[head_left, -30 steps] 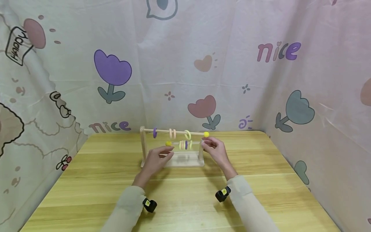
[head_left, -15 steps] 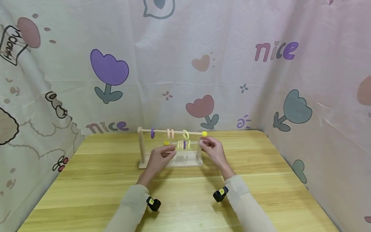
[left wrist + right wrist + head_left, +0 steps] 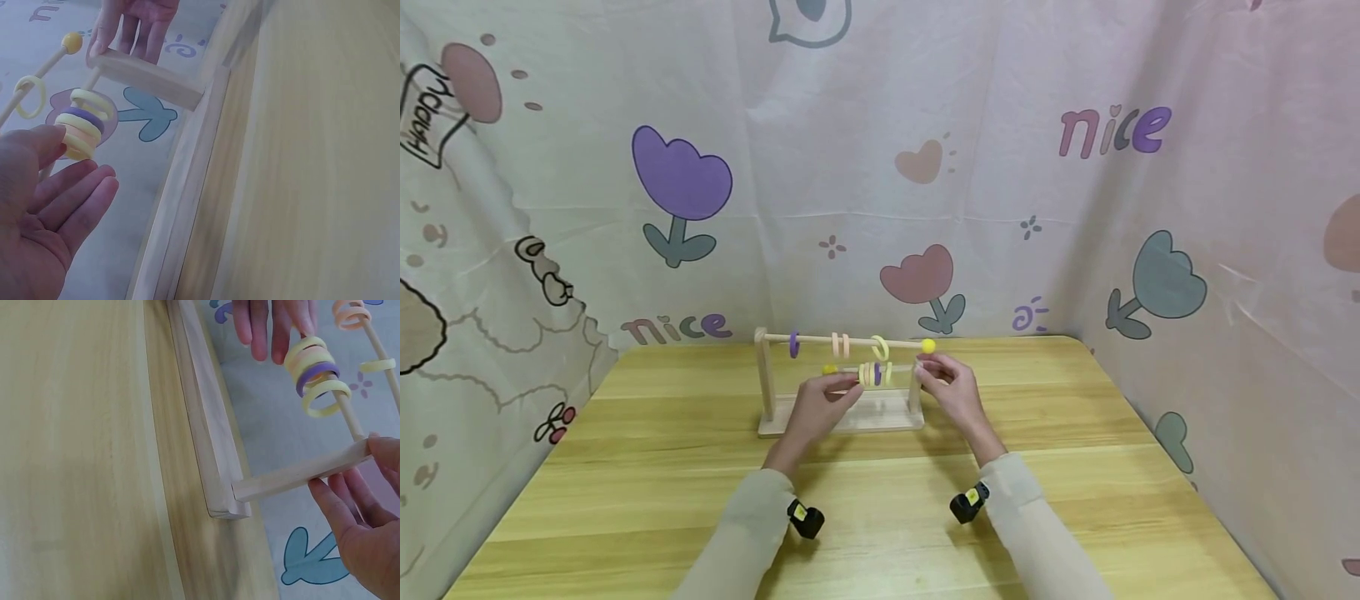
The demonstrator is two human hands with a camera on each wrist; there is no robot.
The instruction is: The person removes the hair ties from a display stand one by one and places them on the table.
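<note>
Head view, with the stand's middle as your clock centre: your left hand, at about 7 o'clock, has edged toward 3 o'clock over the last second. Its fingertips fell short of the row of rings on the lower rod; now they meet the ring at the row's 9 o'clock end. Your thumb and forefinger lie against that end, the other fingers reaching out fairly straight. Whether you pinch a ring or only touch it, I cannot tell.

Your right hand has stayed put at 3 o'clock, pinching the top of the short post between thumb and fingers. That hold probably steadies the post against any push along the rod.

The row itself shows no clear shift: five rings, the purple one fourth counting from your left hand, the last yellow ring slightly apart on the post side. The yellow ball marks the rod's free end, toward 9 o'clock.

Up at 12 o'clock, the upper rod carries a purple ring, two peach rings and a yellow one, all spaced as they were.

So the change is from reaching to contact: I judge the lower rings to be the work in hand, with none visibly slid so far.
</note>
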